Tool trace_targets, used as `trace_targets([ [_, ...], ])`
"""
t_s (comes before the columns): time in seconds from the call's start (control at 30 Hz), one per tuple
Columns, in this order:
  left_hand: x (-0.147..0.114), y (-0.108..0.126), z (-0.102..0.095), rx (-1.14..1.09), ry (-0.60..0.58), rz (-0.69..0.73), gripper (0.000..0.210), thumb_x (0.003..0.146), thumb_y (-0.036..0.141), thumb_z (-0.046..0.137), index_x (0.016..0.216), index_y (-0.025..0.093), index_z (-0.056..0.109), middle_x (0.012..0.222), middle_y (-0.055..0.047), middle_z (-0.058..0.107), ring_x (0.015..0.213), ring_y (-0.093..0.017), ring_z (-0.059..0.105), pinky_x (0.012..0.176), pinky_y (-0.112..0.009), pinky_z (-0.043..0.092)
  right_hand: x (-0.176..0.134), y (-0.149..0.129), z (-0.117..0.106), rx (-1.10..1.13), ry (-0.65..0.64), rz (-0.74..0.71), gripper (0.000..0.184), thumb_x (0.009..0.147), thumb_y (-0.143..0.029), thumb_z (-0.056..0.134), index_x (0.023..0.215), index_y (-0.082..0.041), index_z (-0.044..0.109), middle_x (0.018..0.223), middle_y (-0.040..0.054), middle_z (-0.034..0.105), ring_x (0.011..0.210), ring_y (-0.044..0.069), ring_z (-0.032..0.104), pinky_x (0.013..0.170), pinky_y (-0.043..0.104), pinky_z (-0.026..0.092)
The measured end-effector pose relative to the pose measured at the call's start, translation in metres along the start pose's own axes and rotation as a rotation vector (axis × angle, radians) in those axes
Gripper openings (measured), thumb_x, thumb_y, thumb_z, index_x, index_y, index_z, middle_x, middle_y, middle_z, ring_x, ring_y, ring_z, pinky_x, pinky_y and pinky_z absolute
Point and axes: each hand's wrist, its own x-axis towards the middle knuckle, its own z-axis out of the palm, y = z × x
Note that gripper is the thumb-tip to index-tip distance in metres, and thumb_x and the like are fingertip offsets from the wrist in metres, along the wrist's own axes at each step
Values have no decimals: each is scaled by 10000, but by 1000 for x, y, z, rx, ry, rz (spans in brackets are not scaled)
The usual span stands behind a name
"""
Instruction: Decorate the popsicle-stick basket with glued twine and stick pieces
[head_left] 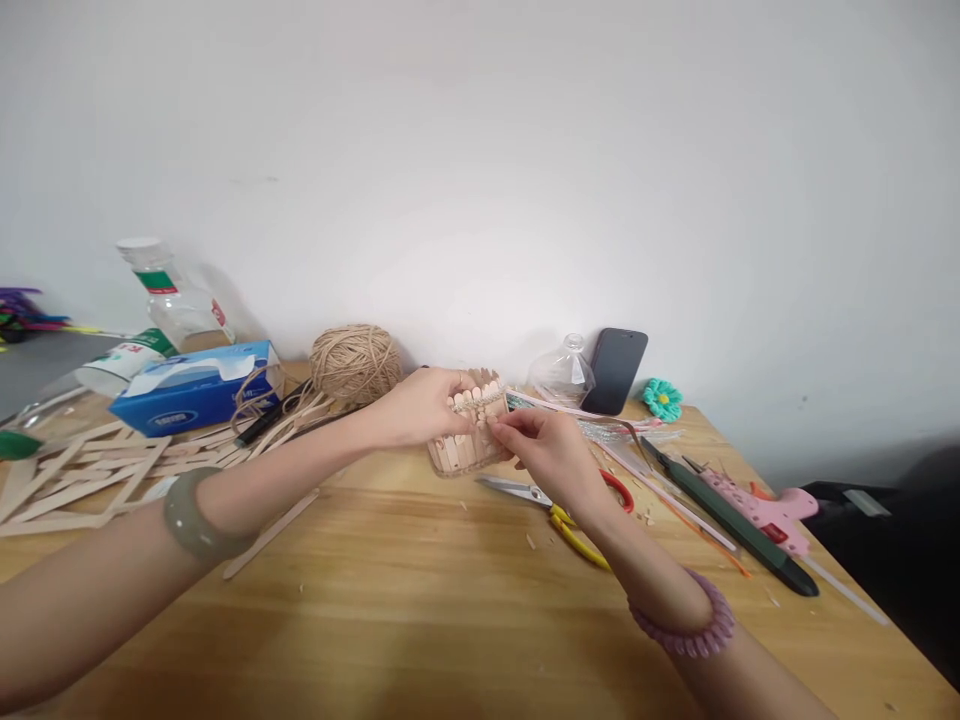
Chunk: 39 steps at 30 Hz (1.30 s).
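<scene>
A small holder made of wooden craft sticks [461,455] is held up over the table, its rounded stick ends along the top and twine around its rims. My left hand [424,408] grips it at the upper left, the fingers reaching behind and partly hidden. At its right side, the thumb and forefinger of my right hand [551,450] are pinched together against the stick wall. Whatever small piece lies between those fingertips is too small to make out. Below the holder, scissors [559,510] with red and yellow handles lie on the table.
Left are a twine ball [356,362], a blue tissue box [199,390], loose craft sticks [90,480] and a bottle [176,300]. Right are a phone [616,370], a clear dome-shaped piece [564,372], a teal flower [663,398], a dark green tool [735,515] and a pink glue gun [765,508].
</scene>
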Motion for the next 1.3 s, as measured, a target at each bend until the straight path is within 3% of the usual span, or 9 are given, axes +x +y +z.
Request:
trace_targets([
  [0.2, -4, 0, 5, -60, 88, -30, 167, 632, 237, 590, 783, 178, 629, 727, 16, 630, 700, -181, 574, 556, -230, 390, 1, -11, -3, -90, -45, 1, 204, 761, -235, 528, 624, -160, 659, 561, 12, 643, 562, 162, 595, 497, 234, 390],
  [0.4, -6, 4, 6, -132, 118, -35, 166, 629, 235, 583, 784, 187, 621, 712, 28, 608, 675, -167, 541, 573, -234, 398, 2, -17, -5, -158, -57, -32, 212, 775, -210, 522, 594, -169, 624, 545, -4, 622, 542, 147, 583, 512, 228, 385],
  [0.7, -12, 13, 5, -363, 141, -94, 209, 674, 309, 611, 827, 167, 603, 735, 16, 602, 685, -166, 565, 590, -249, 429, -7, -26, -8, -297, 133, -150, 178, 779, -250, 608, 626, -193, 539, 579, -15, 578, 525, 140, 501, 494, 239, 320],
  [0.83, -17, 18, 2, -478, 97, -110, 208, 675, 297, 623, 831, 162, 591, 711, 25, 592, 637, -146, 566, 563, -237, 424, -15, -24, -7, -311, 238, -301, 18, 798, -206, 608, 790, -196, 595, 775, 14, 579, 631, 142, 527, 566, 249, 385],
  [1.0, -24, 24, -1, -563, 68, -115, 185, 668, 247, 628, 825, 154, 599, 739, 18, 598, 682, -146, 571, 608, -244, 424, -21, -18, -5, -236, 296, -510, 56, 820, -179, 609, 809, -195, 661, 741, 13, 573, 642, 141, 561, 551, 245, 425],
  [1.3, -29, 28, -2, -651, 65, -130, 148, 662, 206, 628, 800, 164, 595, 692, 48, 564, 627, -115, 527, 567, -222, 393, -24, -22, -3, -196, 288, -468, 60, 810, -200, 631, 754, -194, 654, 707, 8, 582, 596, 128, 535, 532, 249, 422],
])
